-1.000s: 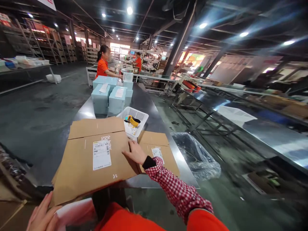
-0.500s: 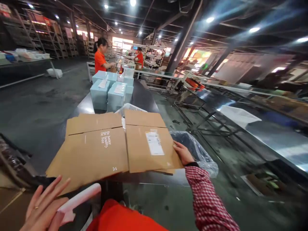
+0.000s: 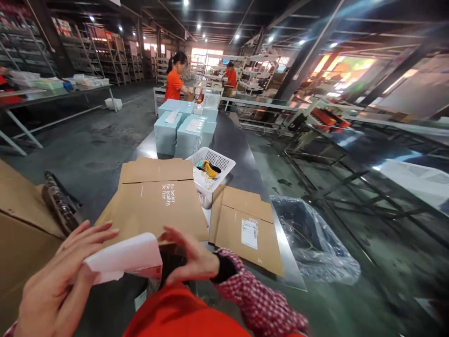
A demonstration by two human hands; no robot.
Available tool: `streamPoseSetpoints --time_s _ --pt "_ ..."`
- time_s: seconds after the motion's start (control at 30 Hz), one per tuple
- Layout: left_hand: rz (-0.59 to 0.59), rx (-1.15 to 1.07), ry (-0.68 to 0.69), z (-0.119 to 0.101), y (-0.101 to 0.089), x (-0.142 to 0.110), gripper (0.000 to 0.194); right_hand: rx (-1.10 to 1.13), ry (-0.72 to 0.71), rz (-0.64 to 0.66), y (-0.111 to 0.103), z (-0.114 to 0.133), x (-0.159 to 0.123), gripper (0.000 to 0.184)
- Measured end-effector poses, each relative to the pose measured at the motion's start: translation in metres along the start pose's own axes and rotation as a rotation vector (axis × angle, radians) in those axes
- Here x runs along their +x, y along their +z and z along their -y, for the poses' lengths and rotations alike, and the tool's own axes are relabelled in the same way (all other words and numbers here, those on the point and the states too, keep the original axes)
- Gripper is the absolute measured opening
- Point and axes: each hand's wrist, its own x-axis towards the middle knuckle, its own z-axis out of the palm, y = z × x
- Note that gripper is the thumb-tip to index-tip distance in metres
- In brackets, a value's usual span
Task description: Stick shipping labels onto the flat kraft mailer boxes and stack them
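My left hand (image 3: 59,281) pinches a curled white paper sheet (image 3: 124,257) between thumb and fingers. Just to the right of the sheet, my right hand (image 3: 194,260) has its thumb and fingers apart, holding nothing visible. Beyond both hands lies a stack of flattened cardboard boxes (image 3: 150,203) with white printing on top. To its right, another flattened cardboard box (image 3: 228,231) bears a white shipping label (image 3: 249,234). These boxes rest on a dark metal table (image 3: 236,140).
A white perforated basket (image 3: 227,164) holds a yellow-and-black tool (image 3: 211,169). Light-blue boxes (image 3: 185,142) stand farther back. A plastic-lined bin (image 3: 336,267) is at the table's right; large cardboard (image 3: 24,243) stands at left. Two people in orange (image 3: 173,86) work in the distance.
My right hand has let go of the labelled cardboard and come left toward the paper. That cardboard now lies lower at the right, exposing the basket. My left hand has risen with the paper.
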Motion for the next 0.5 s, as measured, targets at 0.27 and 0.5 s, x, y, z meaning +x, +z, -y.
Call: streamPoseSetpoints --time_s 0.27,0.5 --pt "-0.056 0.303 -0.023 0.029 -0.005 -0.011 0.062 -0.109 -0.047 0.005 0.042 0.016 0.028 0.024" --pt "0.12 -0.222 -0.13 0.02 0.038 -0.039 0.021 -0.218 0.028 -0.103 0.041 0.046 0.031 0.026"
